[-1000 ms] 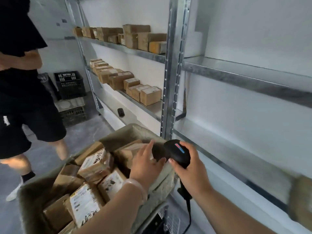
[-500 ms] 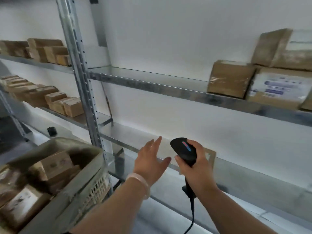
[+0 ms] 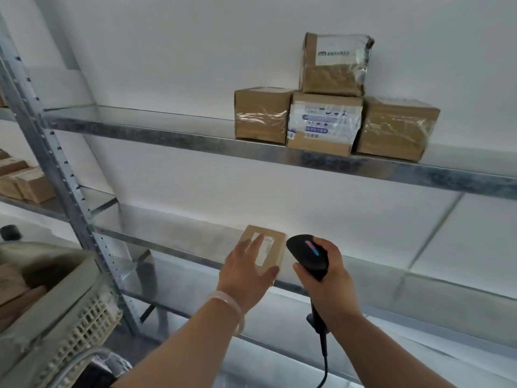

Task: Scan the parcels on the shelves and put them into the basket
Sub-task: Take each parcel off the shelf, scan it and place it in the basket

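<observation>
The left hand (image 3: pixel 246 273) is open, fingers straight and slightly spread. They lie over the near-left part of a small flat brown cardboard parcel with a white label (image 3: pixel 270 246), and the thumb stretches right along its near edge. Whether the palm presses on it I cannot tell. The parcel lies on the middle galvanised steel shelf (image 3: pixel 181 233), near its front lip. A pale translucent bangle (image 3: pixel 228 302) circles the left wrist.

The right hand (image 3: pixel 328 273) is closed around the handle of a black handheld barcode scanner (image 3: pixel 307 254). Its head is just right of the parcel, and its cable hangs down.

On the upper steel shelf (image 3: pixel 167 135), farther right, three taped brown cardboard boxes (image 3: pixel 324 121) stand side by side, and a fourth box (image 3: pixel 334 64) sits on the middle one. At near left, a grey latticed plastic basket (image 3: pixel 89 312) holds brown parcels.
</observation>
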`<state>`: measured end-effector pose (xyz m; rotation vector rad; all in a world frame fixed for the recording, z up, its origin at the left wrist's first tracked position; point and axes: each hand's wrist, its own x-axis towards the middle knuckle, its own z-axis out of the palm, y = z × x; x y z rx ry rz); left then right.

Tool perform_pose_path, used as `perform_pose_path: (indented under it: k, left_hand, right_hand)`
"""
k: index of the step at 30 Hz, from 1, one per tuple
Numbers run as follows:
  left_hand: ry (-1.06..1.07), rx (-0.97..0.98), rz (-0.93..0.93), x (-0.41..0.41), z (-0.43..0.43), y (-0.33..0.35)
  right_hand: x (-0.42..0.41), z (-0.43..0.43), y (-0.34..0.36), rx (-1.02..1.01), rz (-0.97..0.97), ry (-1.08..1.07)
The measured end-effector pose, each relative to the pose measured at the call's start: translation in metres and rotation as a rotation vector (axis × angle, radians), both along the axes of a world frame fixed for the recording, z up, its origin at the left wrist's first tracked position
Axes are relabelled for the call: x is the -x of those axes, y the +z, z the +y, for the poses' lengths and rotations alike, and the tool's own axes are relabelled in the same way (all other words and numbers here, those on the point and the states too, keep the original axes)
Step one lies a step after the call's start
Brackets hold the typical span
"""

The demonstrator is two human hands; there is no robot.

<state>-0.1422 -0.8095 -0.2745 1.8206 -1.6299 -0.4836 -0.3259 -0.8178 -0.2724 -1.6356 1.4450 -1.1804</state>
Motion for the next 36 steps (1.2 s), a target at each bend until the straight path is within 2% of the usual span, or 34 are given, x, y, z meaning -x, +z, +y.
perform_pose_path:
  k: [14,19,26,36]
  left_hand:
    - [0.021,-0.212,0.036,-0.063,-0.076,-0.071]
    - [-0.106,-0.3,-0.06,-0.085,-0.128,-0.089]
    - [-0.137,-0.443,0.045,-0.096,-0.161,-0.119]
    - [-0.132,-0.399,0.135,-0.101,-0.161,-0.124]
  right_hand:
    - [-0.046,-0.071,-0.065,-0.199,0.099,-0.068]
    - [-0.074,-0.105,-0.085,-0.278,0.106,-0.13]
    - [-0.091,-0.134,-0.105,-0.365,0.086,-0.234]
    - [-0.102,-0.135,-0.111,-0.344,-0.019,-0.282]
